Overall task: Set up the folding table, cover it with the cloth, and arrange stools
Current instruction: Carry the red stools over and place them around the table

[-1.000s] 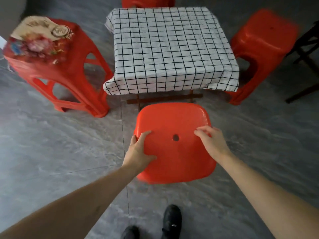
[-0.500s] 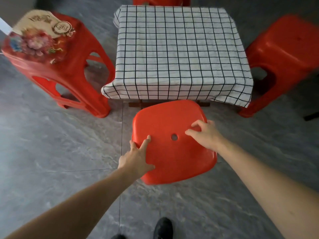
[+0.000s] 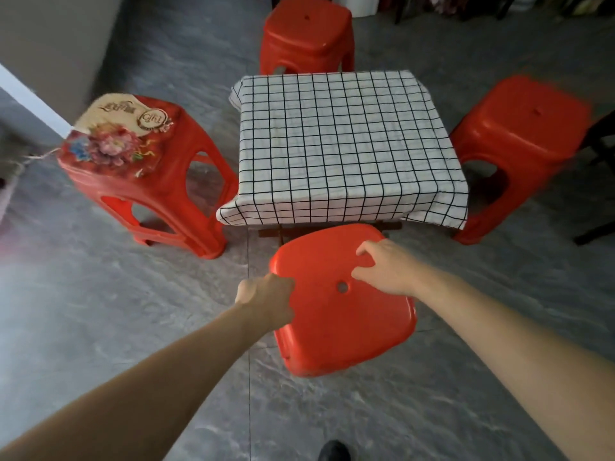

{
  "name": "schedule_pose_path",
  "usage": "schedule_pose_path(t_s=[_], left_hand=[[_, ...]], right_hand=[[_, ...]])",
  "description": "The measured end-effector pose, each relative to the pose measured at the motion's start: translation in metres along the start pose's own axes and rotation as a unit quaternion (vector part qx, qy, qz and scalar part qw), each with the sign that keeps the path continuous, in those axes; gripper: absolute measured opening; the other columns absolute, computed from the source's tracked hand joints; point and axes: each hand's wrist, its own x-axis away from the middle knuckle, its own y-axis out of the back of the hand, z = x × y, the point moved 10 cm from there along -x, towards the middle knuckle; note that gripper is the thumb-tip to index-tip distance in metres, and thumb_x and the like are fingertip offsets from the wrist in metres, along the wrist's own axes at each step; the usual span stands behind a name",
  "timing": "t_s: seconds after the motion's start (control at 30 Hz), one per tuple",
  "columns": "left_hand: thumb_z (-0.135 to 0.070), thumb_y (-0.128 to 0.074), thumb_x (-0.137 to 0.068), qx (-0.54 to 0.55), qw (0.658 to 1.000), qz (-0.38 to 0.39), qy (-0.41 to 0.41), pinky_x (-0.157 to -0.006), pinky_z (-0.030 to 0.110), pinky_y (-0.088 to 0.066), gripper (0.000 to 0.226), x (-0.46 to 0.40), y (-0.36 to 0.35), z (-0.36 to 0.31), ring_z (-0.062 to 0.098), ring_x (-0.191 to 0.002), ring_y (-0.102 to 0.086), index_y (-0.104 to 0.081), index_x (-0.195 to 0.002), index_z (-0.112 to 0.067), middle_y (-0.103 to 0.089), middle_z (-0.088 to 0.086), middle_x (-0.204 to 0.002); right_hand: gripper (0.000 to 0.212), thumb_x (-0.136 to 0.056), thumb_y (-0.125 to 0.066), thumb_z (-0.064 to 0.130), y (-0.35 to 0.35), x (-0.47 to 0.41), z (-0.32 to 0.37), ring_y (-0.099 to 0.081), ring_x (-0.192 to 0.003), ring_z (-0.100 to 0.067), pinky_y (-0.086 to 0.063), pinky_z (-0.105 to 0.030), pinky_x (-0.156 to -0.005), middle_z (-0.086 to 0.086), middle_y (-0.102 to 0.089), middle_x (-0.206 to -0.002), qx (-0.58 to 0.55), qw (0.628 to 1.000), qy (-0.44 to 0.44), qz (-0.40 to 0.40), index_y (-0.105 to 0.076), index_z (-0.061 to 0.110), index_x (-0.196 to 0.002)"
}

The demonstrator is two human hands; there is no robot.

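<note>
A low table stands under a white cloth with a black grid (image 3: 342, 144), and only its dark wooden feet (image 3: 269, 232) show beneath the front hem. Right in front of it is a red plastic stool (image 3: 346, 327) with a hole in the seat. My left hand (image 3: 266, 299) is curled around the seat's left edge. My right hand (image 3: 389, 267) rests on the seat's far right part, fingers arched and apart. Three more red stools stand around the table: left (image 3: 159, 181), far (image 3: 307, 34) and right (image 3: 519, 134).
A flowered, printed flat item (image 3: 116, 134) lies on the left stool's seat. A grey wall corner (image 3: 50, 44) rises at the far left. Dark furniture legs (image 3: 595, 227) stand beyond the right stool. The floor is grey stone tile; my shoe (image 3: 334, 450) shows below.
The near stool has slid closer to the table's front edge. My left hand went from flat on the seat to curled at its left edge. My right hand shifted farther up the seat.
</note>
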Motion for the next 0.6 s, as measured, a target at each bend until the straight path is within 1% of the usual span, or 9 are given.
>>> schedule_pose_path(t_s=[0.07,0.13,0.2,0.27,0.33,0.43,0.53,0.6], left_hand=[[-0.031,-0.055,-0.083,0.008,0.999,-0.030,-0.010,-0.072,0.033,-0.042,0.044,0.021,0.030,0.011,0.024,-0.111,-0.060,-0.052,-0.127,-0.030,-0.059,-0.003,-0.124],[-0.032,-0.055,-0.082,0.003,0.998,-0.066,-0.024,-0.077,0.035,-0.045,0.045,0.045,0.067,0.022,0.023,-0.113,-0.058,-0.051,-0.127,-0.032,-0.058,-0.004,-0.125],[-0.036,-0.052,-0.085,0.003,0.993,-0.113,-0.030,-0.076,0.036,-0.043,0.040,0.071,0.113,0.033,0.023,-0.113,-0.057,-0.053,-0.124,-0.032,-0.057,-0.004,-0.123],[-0.044,-0.047,-0.088,0.011,0.987,-0.157,-0.027,-0.075,0.037,-0.039,0.036,0.101,0.163,0.048,0.024,-0.113,-0.056,-0.054,-0.121,-0.033,-0.056,-0.004,-0.120],[-0.048,-0.051,-0.086,0.005,0.983,-0.184,-0.027,-0.075,0.038,-0.039,0.040,0.135,0.209,0.063,0.023,-0.115,-0.054,-0.052,-0.124,-0.036,-0.054,-0.005,-0.120],[-0.044,-0.056,-0.083,-0.001,0.974,-0.225,-0.022,-0.070,0.036,-0.036,0.042,0.192,0.270,0.083,0.023,-0.114,-0.054,-0.051,-0.124,-0.035,-0.053,-0.005,-0.119],[-0.042,-0.054,-0.082,0.032,0.963,-0.266,-0.014,-0.067,0.034,-0.037,0.039,0.260,0.314,0.098,0.021,-0.111,-0.055,-0.053,-0.120,-0.033,-0.053,-0.006,-0.119],[-0.041,-0.054,-0.081,0.045,0.955,-0.293,-0.022,-0.070,0.034,-0.040,0.041,0.307,0.336,0.105,0.020,-0.113,-0.054,-0.053,-0.121,-0.034,-0.053,-0.007,-0.123]], right_hand=[[0.053,-0.087,-0.057,0.048,0.023,0.016,0.017,-0.049,-0.118,-0.021,-0.037,-0.031,-0.083,-0.006,-0.041,-0.139,0.007,1.000,0.001,-0.005,-0.047,0.027,-0.135],[0.054,-0.087,-0.057,0.048,0.049,0.035,0.039,-0.050,-0.115,-0.021,-0.037,-0.031,-0.081,-0.006,-0.042,-0.139,0.013,1.000,0.012,-0.018,-0.046,0.026,-0.136],[0.054,-0.088,-0.057,0.046,0.078,0.057,0.066,-0.049,-0.116,-0.019,-0.038,-0.029,-0.082,-0.004,-0.044,-0.139,0.016,0.999,0.029,-0.037,-0.046,0.025,-0.136],[0.054,-0.088,-0.058,0.045,0.110,0.084,0.097,-0.049,-0.117,-0.019,-0.040,-0.030,-0.084,-0.003,-0.043,-0.139,0.024,0.997,0.046,-0.056,-0.045,0.025,-0.137],[0.056,-0.088,-0.058,0.044,0.144,0.116,0.130,-0.049,-0.117,-0.019,-0.044,-0.034,-0.089,-0.004,-0.041,-0.140,0.040,0.994,0.064,-0.077,-0.043,0.026,-0.139],[0.056,-0.089,-0.057,0.043,0.192,0.172,0.177,-0.046,-0.124,-0.019,-0.044,-0.041,-0.100,-0.002,-0.039,-0.143,0.051,0.989,0.083,-0.115,-0.041,0.026,-0.140],[0.054,-0.090,-0.057,0.042,0.231,0.242,0.217,-0.044,-0.127,-0.017,-0.042,-0.043,-0.104,0.002,-0.037,-0.147,0.044,0.979,0.098,-0.175,-0.041,0.028,-0.140],[0.056,-0.091,-0.056,0.042,0.248,0.290,0.241,-0.040,-0.133,-0.017,-0.040,-0.043,-0.107,0.003,-0.035,-0.149,0.059,0.970,0.111,-0.207,-0.039,0.027,-0.142]])
